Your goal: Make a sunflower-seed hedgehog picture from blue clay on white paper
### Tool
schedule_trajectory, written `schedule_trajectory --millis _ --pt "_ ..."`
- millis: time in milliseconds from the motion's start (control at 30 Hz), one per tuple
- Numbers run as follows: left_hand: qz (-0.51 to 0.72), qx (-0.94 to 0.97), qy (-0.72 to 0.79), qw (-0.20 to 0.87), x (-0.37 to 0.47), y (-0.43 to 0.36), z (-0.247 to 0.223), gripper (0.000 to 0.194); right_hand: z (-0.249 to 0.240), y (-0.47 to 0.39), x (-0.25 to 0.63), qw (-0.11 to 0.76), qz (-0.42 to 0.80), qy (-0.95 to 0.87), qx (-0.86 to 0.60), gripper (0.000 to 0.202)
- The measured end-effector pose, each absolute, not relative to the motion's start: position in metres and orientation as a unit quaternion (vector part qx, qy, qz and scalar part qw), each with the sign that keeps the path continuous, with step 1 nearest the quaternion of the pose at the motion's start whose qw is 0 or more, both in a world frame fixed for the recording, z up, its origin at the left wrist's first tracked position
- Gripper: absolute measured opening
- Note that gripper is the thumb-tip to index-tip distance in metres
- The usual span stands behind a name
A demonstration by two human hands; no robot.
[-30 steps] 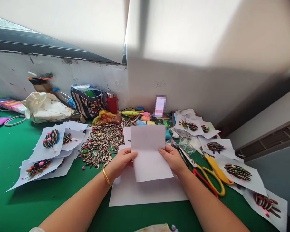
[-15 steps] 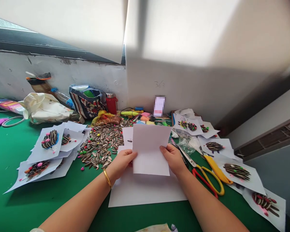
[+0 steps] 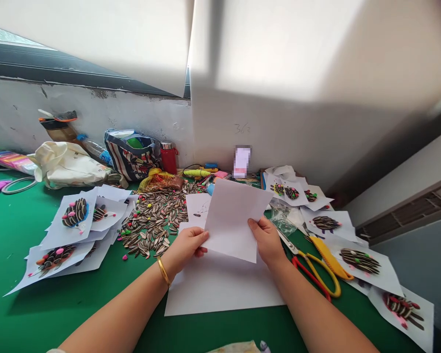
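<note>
A blank white sheet of paper (image 3: pixel 235 220) is held up in front of me, tilted with its right side higher. My left hand (image 3: pixel 189 247) pinches its left edge between thumb and fingers. On the right edge, my right hand (image 3: pixel 267 240) grips it with the thumb on the near face. Beneath both hands lies a larger white sheet (image 3: pixel 224 291) flat on the green table. Behind the held paper, a sheet with a drawing (image 3: pixel 198 208) shows in part. Scissors with yellow and red handles (image 3: pixel 323 277) rest beside my right wrist.
Striped sunflower seeds (image 3: pixel 152 220) are spread at centre left. Paper cards with seed-and-clay pictures lie in a left pile (image 3: pixel 112 206) and along the right (image 3: pixel 356 245). A yellow cutter (image 3: pixel 329 257) lies near the scissors. Bags, a red flask (image 3: pixel 168 158) and a phone (image 3: pixel 241 162) line the wall.
The held paper has turned counterclockwise, its upper right corner moving up and right. More of the drawing behind it shows. My right hand has shifted slightly rightward; both hands keep their hold.
</note>
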State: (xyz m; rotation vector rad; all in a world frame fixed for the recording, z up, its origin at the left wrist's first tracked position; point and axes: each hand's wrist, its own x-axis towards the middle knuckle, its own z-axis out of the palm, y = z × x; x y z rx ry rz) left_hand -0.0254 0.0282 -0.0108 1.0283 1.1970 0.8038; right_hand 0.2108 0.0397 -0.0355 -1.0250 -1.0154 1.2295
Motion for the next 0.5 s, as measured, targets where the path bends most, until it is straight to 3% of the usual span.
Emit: schedule_trajectory --millis 267,500 --pt "0.345 0.593 0.538 0.49 -0.037 0.037 -0.018 0.038 -0.036 0.04 0.211 0.584 0.531 -0.433 -0.435 0.036" --pt "0.439 0.449 0.506 0.59 -0.039 0.039 -0.013 0.041 -0.033 0.031 0.208 0.484 0.56 -0.517 -0.43 0.035"
